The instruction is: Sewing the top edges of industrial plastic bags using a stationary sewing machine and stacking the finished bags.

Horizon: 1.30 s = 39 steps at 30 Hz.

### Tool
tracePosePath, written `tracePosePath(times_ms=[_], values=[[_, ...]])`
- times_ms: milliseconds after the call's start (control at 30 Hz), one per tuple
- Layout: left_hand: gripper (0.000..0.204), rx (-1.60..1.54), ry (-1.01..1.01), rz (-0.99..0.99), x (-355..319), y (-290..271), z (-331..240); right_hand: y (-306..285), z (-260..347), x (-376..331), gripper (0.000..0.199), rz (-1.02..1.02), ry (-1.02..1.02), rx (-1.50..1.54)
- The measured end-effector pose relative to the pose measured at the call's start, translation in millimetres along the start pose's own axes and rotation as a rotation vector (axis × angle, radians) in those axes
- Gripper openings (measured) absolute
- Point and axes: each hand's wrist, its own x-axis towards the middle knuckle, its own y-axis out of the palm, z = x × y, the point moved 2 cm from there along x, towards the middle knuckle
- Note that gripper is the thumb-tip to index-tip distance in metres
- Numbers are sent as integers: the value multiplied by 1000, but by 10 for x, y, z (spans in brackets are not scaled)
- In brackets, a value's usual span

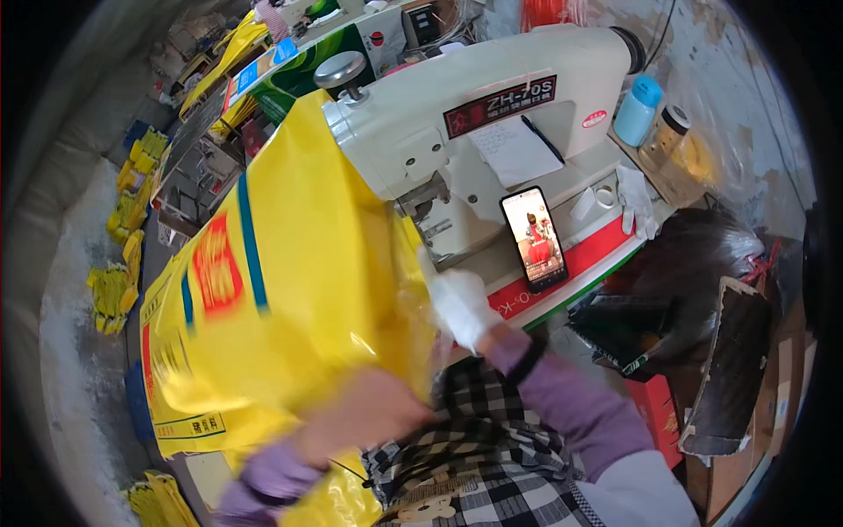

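Head view: I see the yellow sack [307, 237] left of the sewing machine [399, 105]'s needle area. My white-gloved right grip [464, 307] is at its right edge; my left grip [364, 408] blurs over its lower part. I cannot tell whether either pinches it.

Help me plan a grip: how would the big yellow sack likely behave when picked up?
The yellow sack is probably floppy: its sides bend and fold. Its glossy highlights suggest a fairly slippery surface. The thin-looking sheet may be light for its size, though any contents are hidden.
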Motion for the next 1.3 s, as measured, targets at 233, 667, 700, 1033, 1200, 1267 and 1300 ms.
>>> tracePosePath(times_ms=[233, 667, 700, 1033, 1200, 1267, 1300], values=[[28, 221, 213, 118, 752, 194, -503, 311, 37, -335, 80, 108, 28, 192], [41, -902, -780, 217, -601, 372, -303, 175, 269, -711, 45, -139, 309, 1496], [39, -882, -668, 167, -625, 442, -273, 221, 323, -680, 44, 24, 378, 1460], [39, 275, -465, 217, -240, 415, -386, 618, 578, -903, 29, 14, 623, 2146], [11, 291, 27, -103, -105, 370, -336, 635, 483, -1055, 27, -9, 461, 2089], [5, -842, -574, -100, -343, 529, -189, 733, 443, -1128, 26, 87, 495, 2157], [5, -840, -575, -98, -371, 496, -174, 731, 397, -1188, 29, 116, 401, 2070]])
